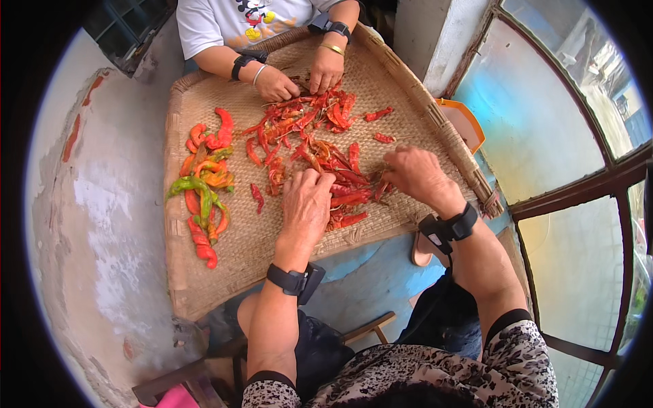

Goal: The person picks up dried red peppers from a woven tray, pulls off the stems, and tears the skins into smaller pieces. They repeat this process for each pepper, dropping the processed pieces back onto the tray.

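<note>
My left hand [307,201] bends its fingers down at the near edge of a pile of dried red chili peppers [349,176]; its fingertips are hidden, so whether it grips one cannot be made out. To the right of that pile, my right hand [423,178] pinches a dark dried chili pepper [381,187] just above the weave. The peppers lie on a large woven tray [245,250] with a raised rim. Farther back is a second cluster of dried peppers [285,125]. Fresh red, orange and green peppers [206,188] form a group at the left.
Across the tray, another person's two hands [275,84] work among the far peppers. A rough plastered wall [122,214] stands close on the left. Framed glass panes [571,260] and an orange-rimmed container [461,122] are on the right. A wooden stool [375,324] shows below.
</note>
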Motion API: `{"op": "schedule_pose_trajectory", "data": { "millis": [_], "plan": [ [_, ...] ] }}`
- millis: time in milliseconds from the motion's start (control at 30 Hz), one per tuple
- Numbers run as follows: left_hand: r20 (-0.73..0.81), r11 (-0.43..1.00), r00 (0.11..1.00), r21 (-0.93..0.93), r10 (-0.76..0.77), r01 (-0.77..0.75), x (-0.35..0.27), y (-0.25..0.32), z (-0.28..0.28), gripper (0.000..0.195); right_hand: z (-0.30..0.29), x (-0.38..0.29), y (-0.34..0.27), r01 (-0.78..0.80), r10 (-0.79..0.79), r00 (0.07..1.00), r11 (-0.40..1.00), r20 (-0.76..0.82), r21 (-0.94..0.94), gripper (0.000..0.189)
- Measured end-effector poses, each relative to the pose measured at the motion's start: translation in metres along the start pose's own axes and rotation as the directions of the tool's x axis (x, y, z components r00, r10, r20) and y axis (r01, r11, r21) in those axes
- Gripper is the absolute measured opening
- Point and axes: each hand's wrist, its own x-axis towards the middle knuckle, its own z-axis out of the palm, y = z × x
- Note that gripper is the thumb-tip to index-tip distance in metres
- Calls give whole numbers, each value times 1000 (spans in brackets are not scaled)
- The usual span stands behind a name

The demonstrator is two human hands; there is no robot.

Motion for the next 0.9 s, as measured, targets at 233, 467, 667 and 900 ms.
{"op": "schedule_pose_trajectory", "data": {
  "millis": [233,467,667,900],
  "plan": [
    [-109,996,994,-92,-27,17,0,-4,-23,15,-2,2,11,43,-47,998,997,51,71,10],
    [-150,847,937,-489,-315,206,1,-4,-32,17,-12,6,31,140,63,934,840,-351,525,8],
    [-141,735,892,-628,-430,255,4,-10,-32,21,-35,9,93,-206,458,622,878,-636,431,12],
    [-151,691,894,-691,-423,210,5,-15,-22,21,-22,7,8,84,118,938,833,-325,546,33]
  ]
}}
